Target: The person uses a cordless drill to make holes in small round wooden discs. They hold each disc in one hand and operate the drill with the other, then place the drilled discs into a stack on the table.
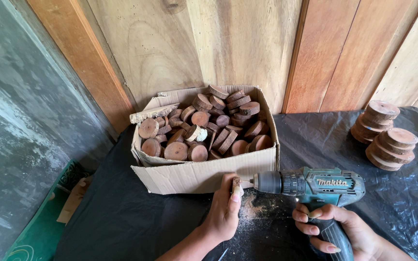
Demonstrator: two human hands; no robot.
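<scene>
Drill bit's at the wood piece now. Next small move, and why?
Probably keep the left hand pinching the small wood piece firmly while the right hand eases the cordless drill in: the bit meets the piece, sawdust lies below.

Counts on the desk

One cardboard box [204, 176] holds a heap of round wooden discs [204, 130], too many and too overlapped to count. Two stacks of larger wooden discs [385, 137] stand at the right. One teal cordless drill [315, 186]. One small wood piece [236, 182]. Two hands.
</scene>
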